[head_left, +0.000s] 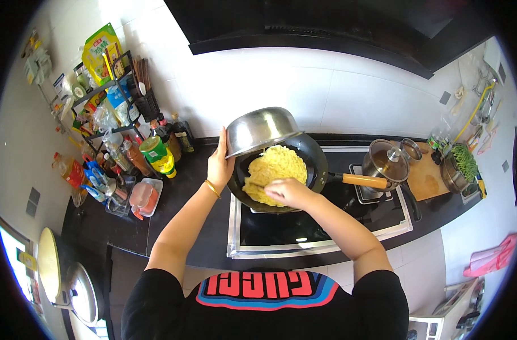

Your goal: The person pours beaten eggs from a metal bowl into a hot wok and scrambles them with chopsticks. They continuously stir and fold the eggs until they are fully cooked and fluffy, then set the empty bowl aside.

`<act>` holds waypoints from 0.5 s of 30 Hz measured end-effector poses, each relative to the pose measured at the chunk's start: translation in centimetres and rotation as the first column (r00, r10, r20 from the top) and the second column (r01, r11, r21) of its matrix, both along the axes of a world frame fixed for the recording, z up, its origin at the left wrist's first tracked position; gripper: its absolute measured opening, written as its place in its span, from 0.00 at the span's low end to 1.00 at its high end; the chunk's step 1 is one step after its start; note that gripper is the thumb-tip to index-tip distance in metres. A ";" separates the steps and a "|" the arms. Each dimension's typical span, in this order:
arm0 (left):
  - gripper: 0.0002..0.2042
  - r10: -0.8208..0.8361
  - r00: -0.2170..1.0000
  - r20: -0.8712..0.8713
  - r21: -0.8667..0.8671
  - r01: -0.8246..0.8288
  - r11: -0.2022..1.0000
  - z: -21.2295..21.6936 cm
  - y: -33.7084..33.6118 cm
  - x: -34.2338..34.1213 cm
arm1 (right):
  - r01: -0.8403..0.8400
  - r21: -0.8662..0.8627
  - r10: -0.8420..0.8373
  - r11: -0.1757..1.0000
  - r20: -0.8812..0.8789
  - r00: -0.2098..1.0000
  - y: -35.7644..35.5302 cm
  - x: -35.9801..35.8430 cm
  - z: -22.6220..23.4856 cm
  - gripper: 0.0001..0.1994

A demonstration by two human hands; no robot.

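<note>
A steel mixing bowl [262, 126] is tipped on its side above the black wok [322, 173]. My left hand [220, 164] grips its rim from the left, with the opening facing down toward the pan. Yellow egg mixture [278, 164], pale and lumpy, spreads over the middle of the wok. Over the near side of the egg, my right hand [292, 192] is closed around a thin utensil whose end dips into the mixture; its kind is hidden by the fingers. The wok's wooden handle [364, 181] points right, with neither hand on it.
The wok sits on a black glass cooktop [321, 224]. To its right are a lidded pot [385, 161], a wooden cutting board [427, 175] and a bowl of green vegetables [465, 163]. Sauce bottles [167, 136], a seasoning rack [108, 96] and a plastic container [146, 196] crowd the left counter.
</note>
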State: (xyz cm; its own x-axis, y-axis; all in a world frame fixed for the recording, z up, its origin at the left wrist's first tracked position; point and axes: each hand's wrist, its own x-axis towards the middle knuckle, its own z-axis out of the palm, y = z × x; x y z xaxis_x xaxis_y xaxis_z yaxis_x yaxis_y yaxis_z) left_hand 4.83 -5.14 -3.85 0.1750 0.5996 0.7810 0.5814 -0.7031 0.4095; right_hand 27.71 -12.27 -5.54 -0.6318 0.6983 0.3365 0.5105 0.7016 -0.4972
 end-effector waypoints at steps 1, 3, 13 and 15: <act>0.39 -0.016 1.000 0.004 0.037 0.015 0.999 0.0 0.0 0.4 | 0.053 0.098 -0.054 0.994 0.010 0.998 1.9 0.8 -1.7 0.06; 0.39 -0.019 1.000 -0.001 0.037 0.019 0.999 0.0 -0.4 0.1 | 0.209 0.123 -0.222 0.970 0.114 0.968 3.8 2.6 -2.1 0.06; 0.37 0.021 1.000 -0.003 0.075 -0.021 0.997 0.3 -1.2 0.1 | 0.160 0.077 -0.159 0.984 -0.025 0.987 2.0 2.8 -2.2 0.06; 0.37 0.034 0.999 -0.023 0.075 -0.032 0.997 0.2 -1.3 -0.6 | 0.282 0.162 -0.292 0.946 0.041 0.956 2.7 4.7 -2.0 0.06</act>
State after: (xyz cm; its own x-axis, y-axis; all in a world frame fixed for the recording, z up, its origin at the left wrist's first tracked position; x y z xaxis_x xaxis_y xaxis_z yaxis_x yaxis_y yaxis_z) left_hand 4.25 -6.43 -3.63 0.1760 0.5455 0.8194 0.6137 -0.7116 0.3419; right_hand 32.40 -9.60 -7.57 -0.4360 0.7962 0.4195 0.7281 0.5860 -0.3555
